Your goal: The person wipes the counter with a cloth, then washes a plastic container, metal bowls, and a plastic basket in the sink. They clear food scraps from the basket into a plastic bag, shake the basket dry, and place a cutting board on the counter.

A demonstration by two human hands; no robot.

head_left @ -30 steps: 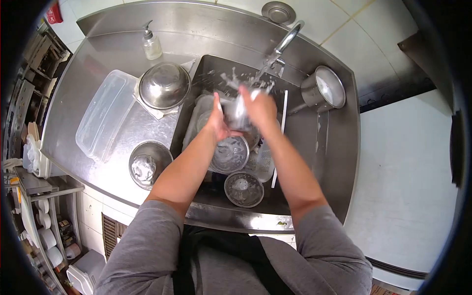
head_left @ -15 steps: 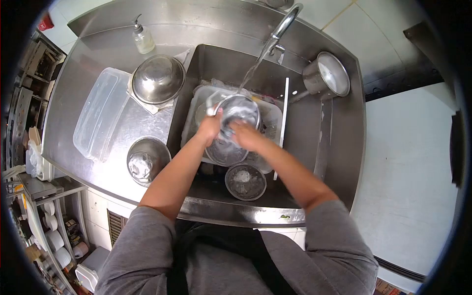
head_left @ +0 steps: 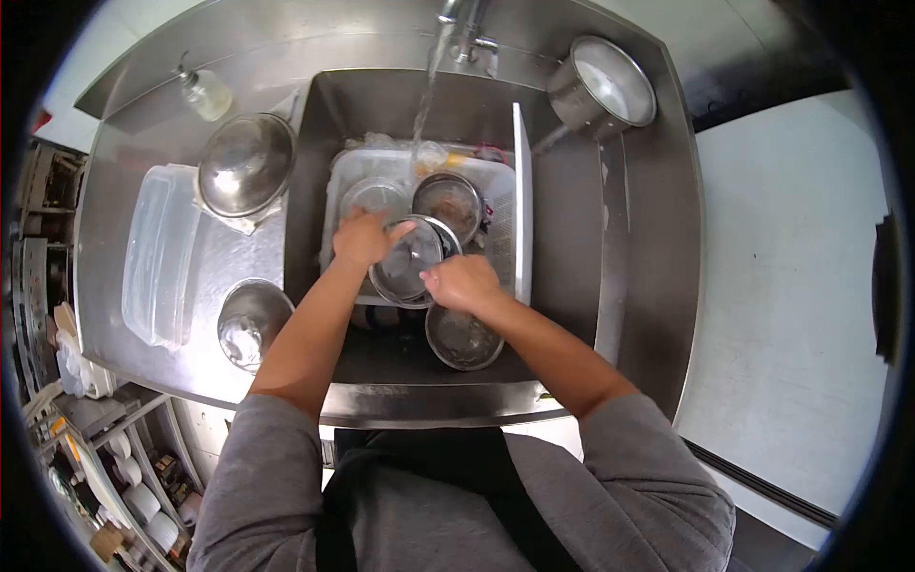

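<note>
Holding a steel bowl [head_left: 408, 262] over the white tub [head_left: 502, 191] in the sink [head_left: 477, 105], with left hand [head_left: 360, 236] fingers curled on its far rim and right hand [head_left: 464, 284] maybe wrapped round the near edge, keeping it steady.

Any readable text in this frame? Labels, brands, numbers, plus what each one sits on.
No text can be read.
Pump bottle on the counter: any label is too small and blurred.
Steel bowl held by left hand and right hand: no markings visible.
Clear plastic tub and saucepan: no print visible.
</note>
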